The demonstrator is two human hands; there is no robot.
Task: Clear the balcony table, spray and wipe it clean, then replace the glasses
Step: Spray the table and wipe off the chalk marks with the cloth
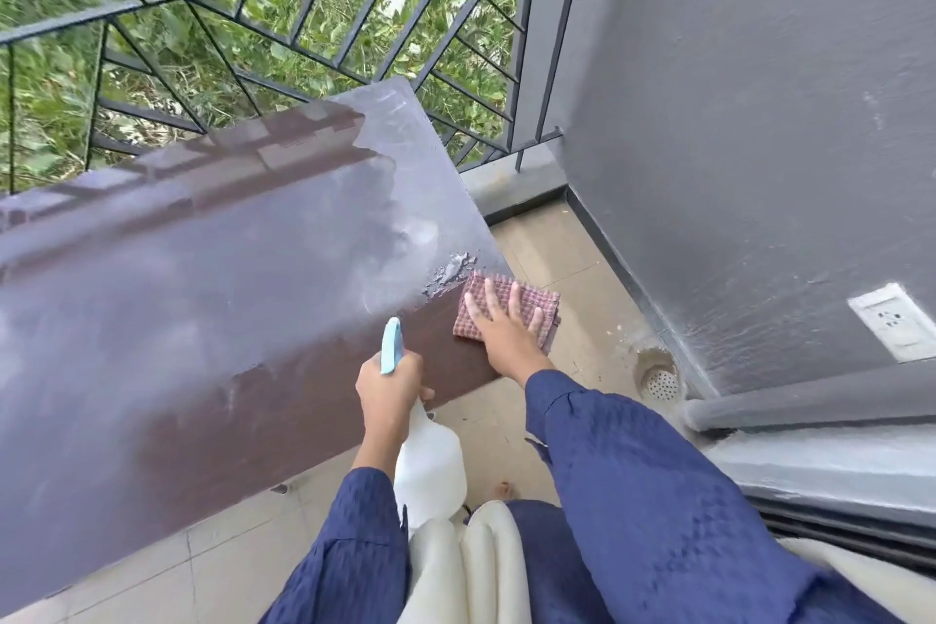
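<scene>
The right hand point(504, 327) is pressing a checked red cloth point(506, 314) flat, fingers spread straight, onto the near right corner of the brown balcony table point(202, 294). The left hand point(387, 390) is gripping the neck of a white spray bottle point(428, 476), fingers curled round its blue trigger head, at the table's near edge.

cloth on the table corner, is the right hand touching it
Touching. The head view shows the right hand lying flat on the checked cloth, fingers spread, pressing it onto the table.
</scene>
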